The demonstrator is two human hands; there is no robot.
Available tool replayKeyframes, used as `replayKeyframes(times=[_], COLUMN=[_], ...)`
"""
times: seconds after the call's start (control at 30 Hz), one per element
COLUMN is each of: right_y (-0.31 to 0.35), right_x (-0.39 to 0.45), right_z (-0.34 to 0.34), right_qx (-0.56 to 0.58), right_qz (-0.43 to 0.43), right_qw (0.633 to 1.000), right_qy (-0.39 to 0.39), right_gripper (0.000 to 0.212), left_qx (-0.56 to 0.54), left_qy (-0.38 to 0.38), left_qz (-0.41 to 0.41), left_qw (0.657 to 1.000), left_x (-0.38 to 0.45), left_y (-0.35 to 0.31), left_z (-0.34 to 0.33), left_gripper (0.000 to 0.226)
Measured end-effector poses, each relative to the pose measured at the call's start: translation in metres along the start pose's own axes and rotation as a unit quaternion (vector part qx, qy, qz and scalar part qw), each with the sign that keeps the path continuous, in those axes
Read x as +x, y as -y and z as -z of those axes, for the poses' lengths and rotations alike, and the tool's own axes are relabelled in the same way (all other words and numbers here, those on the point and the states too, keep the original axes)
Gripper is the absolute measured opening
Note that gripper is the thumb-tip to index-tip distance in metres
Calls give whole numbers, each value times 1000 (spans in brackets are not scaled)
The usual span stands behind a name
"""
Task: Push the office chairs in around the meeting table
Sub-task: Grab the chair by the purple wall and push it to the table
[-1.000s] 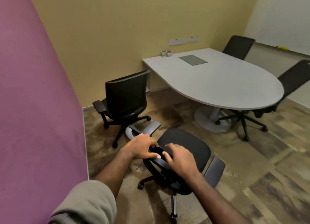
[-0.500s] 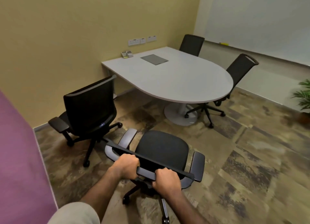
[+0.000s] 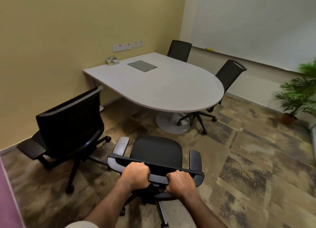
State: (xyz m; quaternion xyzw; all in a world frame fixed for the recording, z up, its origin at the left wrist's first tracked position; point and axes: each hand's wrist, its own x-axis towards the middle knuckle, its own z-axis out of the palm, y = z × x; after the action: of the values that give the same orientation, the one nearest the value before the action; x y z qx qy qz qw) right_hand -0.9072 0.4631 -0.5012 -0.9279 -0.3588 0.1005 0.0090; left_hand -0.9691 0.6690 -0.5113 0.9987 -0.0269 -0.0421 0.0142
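A black office chair (image 3: 156, 150) stands just in front of me, its seat facing the white meeting table (image 3: 171, 89). My left hand (image 3: 135, 174) and my right hand (image 3: 180, 182) both grip the top bar of its backrest, fingers curled round it. The chair stands on the floor a short way from the table's rounded end. A second black chair (image 3: 68, 123) stands to the left, pulled away from the table with its back toward me. Two more black chairs, one at the far side (image 3: 179, 50) and one at the right (image 3: 230, 74), stand close to the table.
A yellow wall runs along the left and back, with sockets (image 3: 127, 45) above the table. A whiteboard wall (image 3: 248, 22) is on the right. A potted plant (image 3: 298, 94) stands at the far right. The table's round base (image 3: 171, 123) sits under its rounded end. A purple panel (image 3: 6, 202) edges the lower left.
My hands went from resting on the chair back to gripping its top bar. The chair has swung round to face the table, and my view has turned right.
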Motion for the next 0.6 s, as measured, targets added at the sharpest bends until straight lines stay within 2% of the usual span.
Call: replayKeyframes(times=[0.3,0.47,0.6], right_y=[-43,-58,-73], right_x=[144,224,282], right_z=[26,44,55], right_qx=[-13,-6,-5], right_qz=[-2,-13,-23], right_qw=[999,999,999], right_qy=[-36,-36,-35], right_gripper=[15,15,19], left_qx=[14,30,21], left_qy=[-2,25,41], left_qz=[5,7,4], left_qw=[1000,999,999], left_x=[135,211,264], left_y=[70,114,147], left_z=[18,32,42], left_gripper=[29,32,23])
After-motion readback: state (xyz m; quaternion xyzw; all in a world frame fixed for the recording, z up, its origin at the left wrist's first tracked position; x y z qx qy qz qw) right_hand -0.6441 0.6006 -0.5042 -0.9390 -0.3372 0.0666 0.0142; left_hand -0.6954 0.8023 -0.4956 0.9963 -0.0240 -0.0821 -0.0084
